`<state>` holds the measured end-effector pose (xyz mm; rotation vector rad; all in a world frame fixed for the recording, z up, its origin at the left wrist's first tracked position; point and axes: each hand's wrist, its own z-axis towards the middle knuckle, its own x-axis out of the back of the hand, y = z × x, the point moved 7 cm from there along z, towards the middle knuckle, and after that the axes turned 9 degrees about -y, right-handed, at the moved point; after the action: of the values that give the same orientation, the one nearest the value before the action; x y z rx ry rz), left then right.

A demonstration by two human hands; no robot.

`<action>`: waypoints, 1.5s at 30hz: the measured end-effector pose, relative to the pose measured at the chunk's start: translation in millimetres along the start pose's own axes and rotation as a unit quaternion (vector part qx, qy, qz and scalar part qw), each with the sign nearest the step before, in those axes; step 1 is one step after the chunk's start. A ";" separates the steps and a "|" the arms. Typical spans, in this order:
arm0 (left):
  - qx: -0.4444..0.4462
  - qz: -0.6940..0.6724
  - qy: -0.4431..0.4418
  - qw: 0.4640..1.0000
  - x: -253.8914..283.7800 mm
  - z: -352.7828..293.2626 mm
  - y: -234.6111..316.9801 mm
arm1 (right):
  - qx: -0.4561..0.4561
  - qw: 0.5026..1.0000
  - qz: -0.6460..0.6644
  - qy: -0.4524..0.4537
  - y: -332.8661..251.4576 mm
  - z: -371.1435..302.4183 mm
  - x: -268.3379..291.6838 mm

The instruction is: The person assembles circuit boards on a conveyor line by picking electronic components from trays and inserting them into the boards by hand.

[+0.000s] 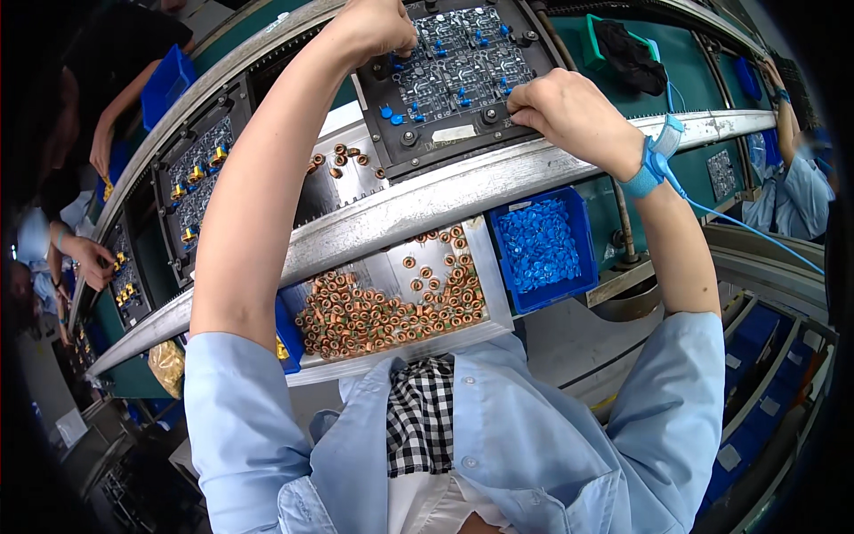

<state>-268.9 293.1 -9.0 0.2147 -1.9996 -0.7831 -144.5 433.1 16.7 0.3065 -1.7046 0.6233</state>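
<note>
A black fixture (445,147) lies on the conveyor in front of me and carries a grey panel of circuit boards (467,67). Several blue disc components (463,93) stand on the panel. Two more blue discs (391,116) sit at its left corner. Over the panel's left edge is my left hand (378,28), its fingers closed beside a blue disc; what they pinch is hidden. At the right edge my right hand (565,111) is closed too, fingertips down at the panel. I cannot make out what is in them. A light blue wrist strap (654,160) with a cord circles my right wrist.
A metal tray of copper-wound rings (382,311) and a blue bin of blue discs (538,245) stand before me, behind them a metal rail (427,200). Another fixture (200,178) lies left. A green bin (614,44) holds black cloth. Co-workers' hands (89,258) work at the left.
</note>
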 end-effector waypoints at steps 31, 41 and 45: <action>0.100 -0.012 0.047 0.994 -3.1 17.4 -24.0 | 0.024 0.987 -0.153 0.049 2.8 -6.3 10.1; 0.051 -0.082 -0.041 0.994 -14.1 16.0 -17.0 | -0.030 0.996 -0.036 0.075 18.5 -16.5 23.9; -0.055 -0.021 -0.042 0.997 -11.2 8.2 -7.1 | 0.022 0.992 -0.107 0.066 10.3 -12.6 12.3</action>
<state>-270.7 296.1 -24.2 0.1631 -2.0290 -0.9409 -142.4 450.2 27.6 0.4628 -1.5087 0.5106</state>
